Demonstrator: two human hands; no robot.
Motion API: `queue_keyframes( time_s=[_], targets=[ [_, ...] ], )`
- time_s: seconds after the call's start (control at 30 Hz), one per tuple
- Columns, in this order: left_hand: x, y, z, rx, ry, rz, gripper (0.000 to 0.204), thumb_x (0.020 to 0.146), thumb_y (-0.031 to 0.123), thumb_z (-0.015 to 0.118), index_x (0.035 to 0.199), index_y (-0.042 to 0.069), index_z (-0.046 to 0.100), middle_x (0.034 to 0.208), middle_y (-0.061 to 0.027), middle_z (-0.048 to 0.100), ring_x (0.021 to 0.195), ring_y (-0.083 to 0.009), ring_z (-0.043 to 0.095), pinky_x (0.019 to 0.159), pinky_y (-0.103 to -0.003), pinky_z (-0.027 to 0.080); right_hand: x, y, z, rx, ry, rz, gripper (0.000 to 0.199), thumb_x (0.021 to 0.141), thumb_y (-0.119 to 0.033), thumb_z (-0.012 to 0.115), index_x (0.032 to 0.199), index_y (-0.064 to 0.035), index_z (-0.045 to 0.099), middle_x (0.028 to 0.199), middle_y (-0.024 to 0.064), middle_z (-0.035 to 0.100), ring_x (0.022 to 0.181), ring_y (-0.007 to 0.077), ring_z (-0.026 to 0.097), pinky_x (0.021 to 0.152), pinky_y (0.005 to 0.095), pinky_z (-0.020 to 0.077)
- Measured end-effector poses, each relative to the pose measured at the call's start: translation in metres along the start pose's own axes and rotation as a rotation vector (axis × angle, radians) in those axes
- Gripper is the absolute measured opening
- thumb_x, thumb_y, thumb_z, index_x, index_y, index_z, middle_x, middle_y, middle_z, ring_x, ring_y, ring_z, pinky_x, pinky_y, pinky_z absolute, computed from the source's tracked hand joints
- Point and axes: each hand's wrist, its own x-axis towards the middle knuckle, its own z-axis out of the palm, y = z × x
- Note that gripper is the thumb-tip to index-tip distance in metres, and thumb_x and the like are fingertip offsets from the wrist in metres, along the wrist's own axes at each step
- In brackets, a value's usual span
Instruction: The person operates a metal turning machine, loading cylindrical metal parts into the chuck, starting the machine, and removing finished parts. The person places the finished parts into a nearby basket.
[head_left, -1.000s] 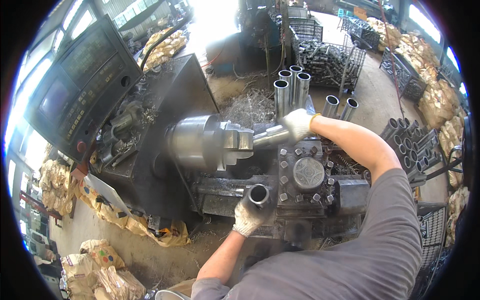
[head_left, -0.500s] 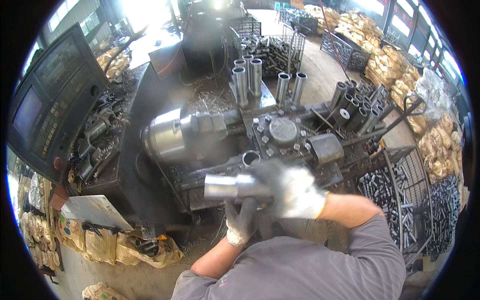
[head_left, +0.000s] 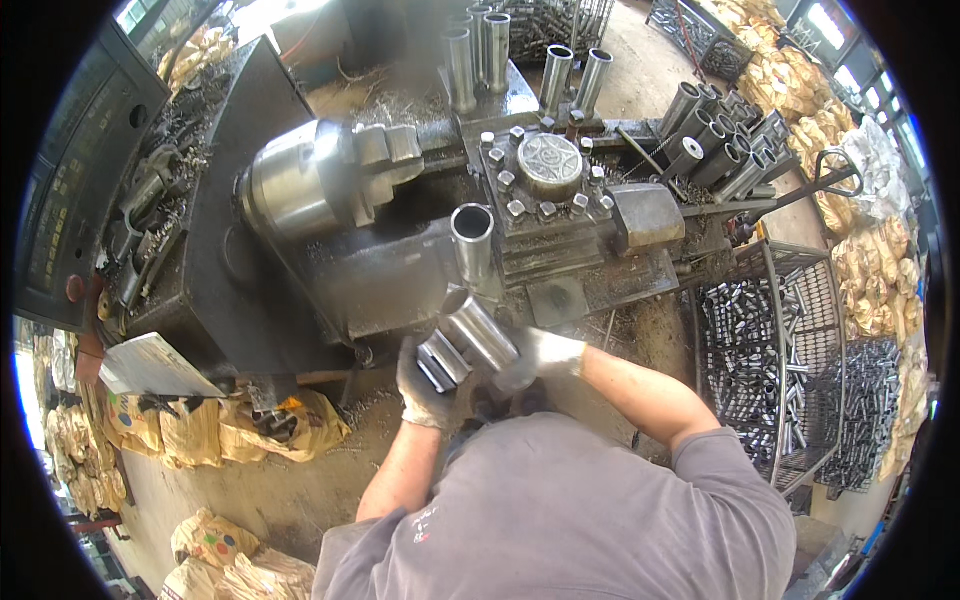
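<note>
Both my hands wear dirty white work gloves with dark palms. In front of my chest, my right hand [head_left: 522, 362] is closed around the lower end of a shiny metal tube [head_left: 478, 328], tilted with its open end up and to the left. Against its left side, my left hand [head_left: 422, 385] grips a short bright metal piece with a dark slot [head_left: 443, 362]; its exact kind I cannot make out. Just beyond them another metal tube [head_left: 473, 245] stands upright at the lathe's near side. Behind it are the lathe chuck [head_left: 295, 185] and the bolted tool post [head_left: 550, 165].
Several finished-looking tubes [head_left: 497, 50] stand upright on a plate at the back. More dark tubes [head_left: 715, 135] lean together at right. A wire cage [head_left: 770, 350] of small metal parts stands right. The control panel [head_left: 75, 190] and sacks [head_left: 270, 425] are left.
The tube in my right hand has gone from lying nearly level to tilted upward. The slotted piece now shows separately in my left hand. My view has shifted lower and closer.
</note>
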Motion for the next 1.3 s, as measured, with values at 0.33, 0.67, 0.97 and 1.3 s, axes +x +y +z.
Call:
queue_keyframes(
  time_s=[0.33, 0.67, 0.97, 1.3],
  targets=[
    [0.057, 0.008, 0.085, 1.911, 0.096, 1.005, 0.092, 0.072, 0.033, 0.101, 0.148, 0.007, 0.056, 0.121, -0.015, 0.077, 0.105, -0.0321, 0.078, 0.091, -0.042, 0.064, -0.045, -0.034, -0.092, -0.249, 0.67, -0.123, 0.046, 0.08, -0.023, 0.091, 0.12, -0.0075, 0.074, 0.106, 0.0136, 0.08, 0.097, 0.0238, 0.08, 0.088, 0.0366, 0.0621],
    [0.114, 0.09, 0.046, 1.153, 0.052, 0.741, 0.052, 0.099, 0.03, 0.081, 0.139, 0.004, 0.061, 0.122, -0.0127, 0.074, 0.112, -0.0247, 0.072, 0.101, -0.042, 0.059, -0.056, -0.045, -0.009, -0.577, 0.35, -0.254, 0.031, 0.092, -0.023, 0.07, 0.121, -0.012, 0.071, 0.104, 0.0202, 0.076, 0.092, 0.04, 0.076, 0.079, 0.0533, 0.0619],
    [0.031, 0.101, 0.033, 0.242, -0.201, 0.313, 0.081, 0.102, 0.078, 0.05, 0.132, 0.005, 0.067, 0.119, -0.0162, 0.074, 0.103, -0.0364, 0.073, 0.089, -0.055, 0.063, 0.069, -0.038, 0.015, -0.909, 0.425, -0.316, 0.026, 0.087, -0.028, 0.076, 0.107, -0.0109, 0.076, 0.088, 0.0168, 0.075, 0.077, 0.0379, 0.076, 0.064, 0.0505, 0.0594],
    [0.009, 0.046, 0.101, 0.465, -0.285, 0.498, 0.087, 0.107, 0.068, 0.051, 0.162, 0.001, 0.042, 0.155, -0.0177, 0.056, 0.143, -0.0335, 0.054, 0.123, -0.049, 0.039, 0.051, -0.172, 0.007, -0.14, 0.219, 0.157, 0.085, 0.074, -0.047, 0.093, 0.134, 0.0048, 0.063, 0.104, 0.0185, 0.078, 0.094, 0.03, 0.076, 0.089, 0.0418, 0.0609]
  ],
)
